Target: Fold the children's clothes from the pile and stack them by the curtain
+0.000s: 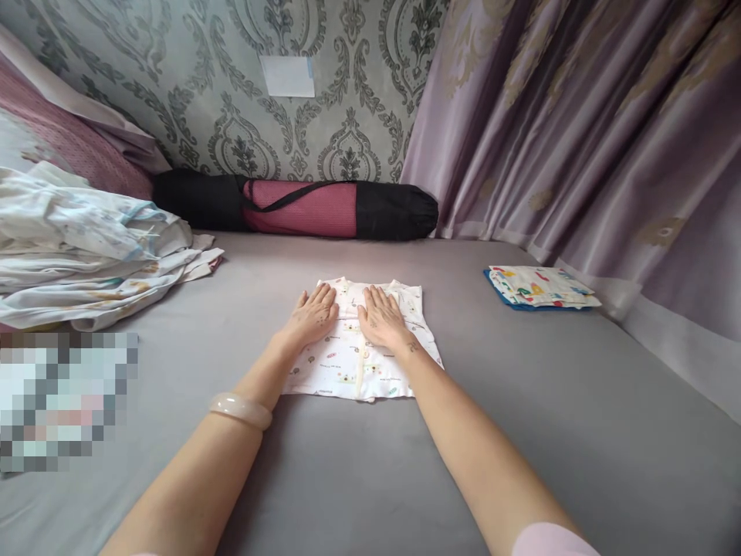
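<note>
1. A white printed garment (pixel 353 351) is laid flat on the grey sheet (pixel 463 440), in front of the person; a pale strip is seen running down its middle.
2. The garment's upper part is covered partly by the left hand (pixel 316 316), placed palm down near its left edge; the fingers are released, extended forward, with nothing grasped.
3. The right hand (pixel 382 318) is rested palm down nearer the middle; its fingers are likewise released and stretched out; a gap is left between the hands.
4. A pale bangle (pixel 240 411) is worn on the left forearm.
5. A heap of light fabrics (pixel 86 239) is piled at the left; a folded colourful cloth (pixel 538 287) is set well apart at the right, near the purple curtain (pixel 521 116).
6. A pink-and-black rolled bag (pixel 301 208) is laid along the patterned wall (pixel 347 131).
</note>
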The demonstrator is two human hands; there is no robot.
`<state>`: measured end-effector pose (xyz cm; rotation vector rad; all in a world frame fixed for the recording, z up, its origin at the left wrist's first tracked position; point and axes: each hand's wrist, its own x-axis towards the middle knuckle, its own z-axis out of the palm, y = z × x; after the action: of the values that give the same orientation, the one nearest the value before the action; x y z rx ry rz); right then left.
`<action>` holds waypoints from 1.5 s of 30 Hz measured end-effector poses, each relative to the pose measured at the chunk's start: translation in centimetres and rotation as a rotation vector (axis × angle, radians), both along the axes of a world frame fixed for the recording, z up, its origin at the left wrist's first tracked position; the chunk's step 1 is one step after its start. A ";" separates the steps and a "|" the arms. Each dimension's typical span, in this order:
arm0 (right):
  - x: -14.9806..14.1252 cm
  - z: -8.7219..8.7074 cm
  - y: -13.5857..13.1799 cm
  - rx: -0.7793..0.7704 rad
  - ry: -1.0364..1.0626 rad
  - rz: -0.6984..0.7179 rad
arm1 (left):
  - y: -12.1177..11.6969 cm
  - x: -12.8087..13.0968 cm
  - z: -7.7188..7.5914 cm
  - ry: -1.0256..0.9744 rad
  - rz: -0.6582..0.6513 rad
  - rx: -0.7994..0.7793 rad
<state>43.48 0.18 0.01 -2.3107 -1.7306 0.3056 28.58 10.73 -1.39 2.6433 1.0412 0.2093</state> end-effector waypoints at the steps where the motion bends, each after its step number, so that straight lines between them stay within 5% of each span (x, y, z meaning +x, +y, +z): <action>1: 0.1 0.0 -0.1 -0.002 0.000 -0.016 | 0.0 0.0 0.0 -0.014 0.002 -0.008; 13: 1.6 -0.5 -0.7 0.033 0.002 -0.336 | 0.3 -0.1 -0.3 -0.104 0.001 -0.036; 18: 3.1 1.1 -2.2 -0.106 0.140 -0.125 | -0.2 -0.6 0.1 -0.150 -0.038 0.026; 24: 3.0 1.1 -6.8 -0.089 0.048 0.133 | -2.1 -1.5 0.1 -0.139 -0.145 0.110; 35: 0.2 1.4 -11.4 -0.140 -0.004 0.335 | -7.2 -5.3 0.9 0.092 -0.411 0.193; 45: -1.6 3.2 -16.2 -0.191 0.086 0.493 | -9.1 -8.6 1.4 0.133 -0.405 0.137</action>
<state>41.87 -16.03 3.20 -1.9142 -2.2929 0.6722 19.99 1.64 0.02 2.9552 0.5197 0.0166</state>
